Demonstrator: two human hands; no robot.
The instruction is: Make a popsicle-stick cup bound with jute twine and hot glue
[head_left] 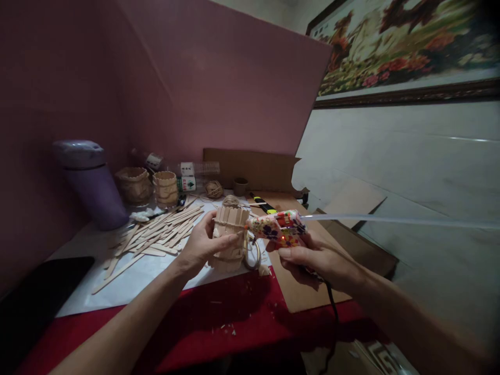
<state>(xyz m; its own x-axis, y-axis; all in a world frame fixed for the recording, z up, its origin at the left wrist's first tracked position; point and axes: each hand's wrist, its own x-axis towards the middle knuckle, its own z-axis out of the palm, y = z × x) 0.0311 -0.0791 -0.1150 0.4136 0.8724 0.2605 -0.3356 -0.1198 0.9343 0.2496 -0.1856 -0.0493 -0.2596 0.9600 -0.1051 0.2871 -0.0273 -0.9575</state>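
Wooden-stick cup (227, 237) is by the front edge of the white sheet (84, 291) in the head view, left hand (201, 245) half-curled round it; right hand (310, 258) wraps a flowery glue gun (278, 228). If the cup twists into the nozzle, glue could smear or burn that left thumb.

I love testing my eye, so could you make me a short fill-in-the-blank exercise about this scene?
1. The flowery glue gun is held in the person's ____.
2. The stick-covered tub is gripped by the person's ____.
3. The lidded bottle at the far left is coloured ____.
4. The loose sticks lie on a sheet coloured ____.

Missing words: right hand; left hand; purple; white.
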